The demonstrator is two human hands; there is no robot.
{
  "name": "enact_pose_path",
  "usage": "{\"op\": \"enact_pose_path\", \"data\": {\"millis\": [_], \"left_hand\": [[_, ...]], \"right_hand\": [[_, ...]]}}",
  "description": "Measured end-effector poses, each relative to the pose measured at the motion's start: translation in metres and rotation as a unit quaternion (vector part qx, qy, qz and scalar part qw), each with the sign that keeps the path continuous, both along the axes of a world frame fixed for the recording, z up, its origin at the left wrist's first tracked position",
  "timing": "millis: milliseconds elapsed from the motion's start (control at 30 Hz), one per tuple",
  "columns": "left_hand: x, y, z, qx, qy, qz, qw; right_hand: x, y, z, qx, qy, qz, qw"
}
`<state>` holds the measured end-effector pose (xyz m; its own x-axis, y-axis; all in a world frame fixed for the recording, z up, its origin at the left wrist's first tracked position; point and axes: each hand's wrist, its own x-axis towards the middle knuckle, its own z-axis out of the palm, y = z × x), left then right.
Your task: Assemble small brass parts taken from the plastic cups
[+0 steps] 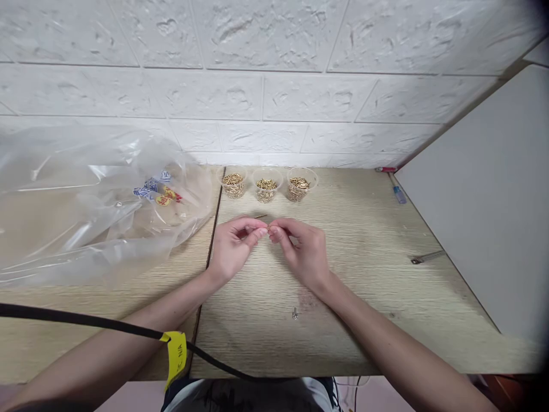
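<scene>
My left hand [234, 243] and my right hand [300, 249] meet over the middle of the wooden table [364, 274], fingertips pinched together on a small brass-coloured piece [267, 229] too tiny to name. A thin dark pin [259, 217] lies just behind the fingers. Three clear plastic cups of small brass parts stand in a row at the back: left cup [233, 183], middle cup [266, 185], right cup [299, 184]. A small metal screw [294, 313] rests on the table near my right wrist.
A large crumpled clear plastic bag [94, 200] with printed packets inside covers the left table. A blue-and-red screwdriver [394, 186] lies at the back right, a metal tool [426, 257] by the grey panel [493, 200]. A black cable with a yellow tag [175, 352] crosses my left forearm.
</scene>
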<state>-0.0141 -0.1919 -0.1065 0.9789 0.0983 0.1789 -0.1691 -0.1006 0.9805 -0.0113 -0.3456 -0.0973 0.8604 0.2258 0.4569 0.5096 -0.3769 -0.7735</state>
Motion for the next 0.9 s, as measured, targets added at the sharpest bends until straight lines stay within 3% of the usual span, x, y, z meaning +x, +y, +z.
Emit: {"op": "enact_pose_path", "data": {"millis": [133, 433, 533, 633, 767, 900], "left_hand": [[0.0, -0.002, 0.0, -0.015, 0.006, 0.01, 1.0], [0.0, -0.002, -0.004, 0.016, -0.028, 0.005, 0.999], [0.0, -0.002, -0.005, 0.017, -0.026, 0.004, 1.0], [0.0, -0.002, -0.006, 0.012, -0.015, 0.009, 1.0], [0.001, 0.001, -0.007, 0.017, -0.016, -0.006, 1.0], [0.001, 0.005, -0.008, 0.055, -0.057, -0.032, 0.996]], "right_hand": [[-0.004, 0.006, -0.003, 0.085, 0.083, -0.014, 0.993], [-0.004, 0.002, 0.001, -0.029, 0.0, -0.029, 0.999], [-0.003, 0.002, 0.002, -0.029, 0.013, -0.025, 0.999], [0.0, 0.003, 0.001, 0.036, 0.086, -0.011, 0.996], [0.007, 0.003, -0.002, 0.149, 0.195, 0.01, 0.97], [0.011, 0.004, -0.004, 0.195, 0.238, 0.02, 0.951]]}}
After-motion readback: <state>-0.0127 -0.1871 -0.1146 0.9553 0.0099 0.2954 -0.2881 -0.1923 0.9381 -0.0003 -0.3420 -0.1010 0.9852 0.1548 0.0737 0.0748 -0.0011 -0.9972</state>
